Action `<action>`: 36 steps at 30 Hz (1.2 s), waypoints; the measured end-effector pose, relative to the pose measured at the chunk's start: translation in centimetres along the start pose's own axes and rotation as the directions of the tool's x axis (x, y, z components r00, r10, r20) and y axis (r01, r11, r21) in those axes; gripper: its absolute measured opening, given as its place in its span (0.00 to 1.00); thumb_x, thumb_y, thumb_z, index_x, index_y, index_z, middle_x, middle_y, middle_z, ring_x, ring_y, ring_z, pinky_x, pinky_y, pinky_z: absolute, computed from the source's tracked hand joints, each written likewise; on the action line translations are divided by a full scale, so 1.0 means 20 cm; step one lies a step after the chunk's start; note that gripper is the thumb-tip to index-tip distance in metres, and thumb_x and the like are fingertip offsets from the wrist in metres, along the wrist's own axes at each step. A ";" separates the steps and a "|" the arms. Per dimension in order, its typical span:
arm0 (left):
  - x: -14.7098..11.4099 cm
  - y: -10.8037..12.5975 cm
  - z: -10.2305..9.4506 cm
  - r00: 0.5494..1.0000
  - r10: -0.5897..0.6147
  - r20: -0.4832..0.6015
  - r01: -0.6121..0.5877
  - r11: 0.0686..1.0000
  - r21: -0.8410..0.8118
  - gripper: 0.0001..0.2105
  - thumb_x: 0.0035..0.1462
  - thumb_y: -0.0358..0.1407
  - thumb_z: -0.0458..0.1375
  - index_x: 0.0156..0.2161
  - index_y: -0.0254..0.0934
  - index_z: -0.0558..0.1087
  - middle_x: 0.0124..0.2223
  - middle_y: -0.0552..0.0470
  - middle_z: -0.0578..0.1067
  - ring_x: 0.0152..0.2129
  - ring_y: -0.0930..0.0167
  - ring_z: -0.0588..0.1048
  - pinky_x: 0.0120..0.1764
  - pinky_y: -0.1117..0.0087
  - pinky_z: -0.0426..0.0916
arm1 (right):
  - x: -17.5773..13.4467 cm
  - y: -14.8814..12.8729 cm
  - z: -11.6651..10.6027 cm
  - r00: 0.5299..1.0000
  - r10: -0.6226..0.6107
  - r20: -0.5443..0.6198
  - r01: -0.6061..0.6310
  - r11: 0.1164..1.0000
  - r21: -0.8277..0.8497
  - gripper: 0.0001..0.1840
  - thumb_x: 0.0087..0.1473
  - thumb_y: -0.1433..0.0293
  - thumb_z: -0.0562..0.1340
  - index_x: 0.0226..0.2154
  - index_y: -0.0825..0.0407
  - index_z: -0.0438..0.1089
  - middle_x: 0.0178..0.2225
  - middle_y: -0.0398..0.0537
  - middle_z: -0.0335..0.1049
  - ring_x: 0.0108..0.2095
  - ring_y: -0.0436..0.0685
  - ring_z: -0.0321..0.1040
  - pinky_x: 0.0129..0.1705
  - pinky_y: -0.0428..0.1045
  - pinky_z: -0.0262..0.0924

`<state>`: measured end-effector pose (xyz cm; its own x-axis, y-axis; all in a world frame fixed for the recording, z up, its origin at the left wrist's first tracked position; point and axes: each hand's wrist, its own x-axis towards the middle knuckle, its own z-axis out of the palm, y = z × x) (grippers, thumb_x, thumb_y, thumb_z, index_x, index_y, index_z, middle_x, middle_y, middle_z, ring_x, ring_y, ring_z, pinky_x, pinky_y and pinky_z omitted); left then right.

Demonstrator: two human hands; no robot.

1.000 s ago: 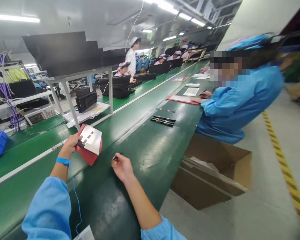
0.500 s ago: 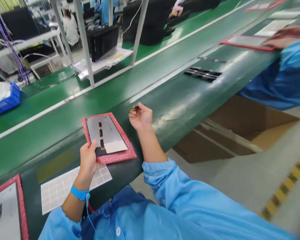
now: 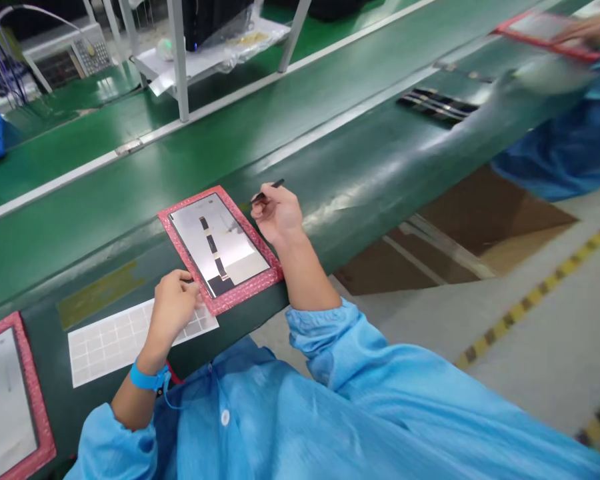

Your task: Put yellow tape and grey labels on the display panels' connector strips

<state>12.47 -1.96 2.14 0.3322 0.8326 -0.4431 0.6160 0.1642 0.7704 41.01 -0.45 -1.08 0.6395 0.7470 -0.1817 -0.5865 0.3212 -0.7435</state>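
Observation:
A flat display panel [image 3: 240, 243] with a dark flex strip [image 3: 213, 245] down its back lies on a pink bubble-wrap sheet [image 3: 247, 288]. My left hand [image 3: 174, 303] is beside the wrap's left edge, above a white sheet of square labels [image 3: 113, 343]. Its fingers are curled together; anything between them is hidden. Over the panel's right side, my right hand [image 3: 280, 217] grips slim black tweezers [image 3: 279, 183] like a pen, clear of the panel.
Another panel [image 3: 7, 400] on pink wrap lies at the lower left. Several dark strips [image 3: 437, 107] rest farther along the green bench [image 3: 350, 193]. At the upper right, a co-worker's hand [image 3: 590, 30] touches a pink-edged panel [image 3: 545, 30]. A metal post [image 3: 177, 60] stands behind.
My left hand has let go of the panel's edge and moved down beside the wrap. The panel now lies flat on the wrap. The view has tilted down.

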 end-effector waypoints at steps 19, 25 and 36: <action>-0.31 -0.08 0.29 0.743 0.655 -0.138 -0.414 0.611 0.674 0.21 0.69 0.34 0.61 0.63 0.26 0.72 0.58 0.33 0.78 0.56 0.50 0.73 0.58 0.50 0.64 | -0.32 -0.04 -0.05 0.929 0.114 0.351 0.067 0.883 -0.465 0.26 0.49 0.50 0.79 0.30 0.55 0.76 0.24 0.41 0.74 0.19 0.46 0.70 0.19 0.39 0.60; -0.30 -0.08 0.31 0.725 0.660 -0.196 -0.421 0.650 0.632 0.18 0.69 0.32 0.60 0.62 0.29 0.74 0.54 0.35 0.80 0.54 0.53 0.75 0.57 0.52 0.64 | -0.37 -0.08 -0.07 0.945 0.101 0.310 0.064 0.874 -0.481 0.24 0.47 0.56 0.82 0.32 0.52 0.71 0.21 0.36 0.71 0.19 0.49 0.73 0.17 0.39 0.58; -0.31 -0.05 0.35 0.644 0.740 -0.197 -0.520 0.612 0.596 0.20 0.62 0.27 0.66 0.58 0.34 0.76 0.55 0.36 0.81 0.55 0.53 0.78 0.57 0.50 0.65 | -0.40 -0.11 -0.08 0.938 0.158 0.310 0.064 0.797 -0.600 0.27 0.46 0.54 0.83 0.28 0.49 0.69 0.22 0.40 0.71 0.21 0.52 0.73 0.19 0.45 0.64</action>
<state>14.74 -10.99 0.82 0.5284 0.7617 0.3750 0.6295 -0.6479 0.4289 37.97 -8.15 0.91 0.3529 0.9315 -0.0880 -0.1281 -0.0451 -0.9907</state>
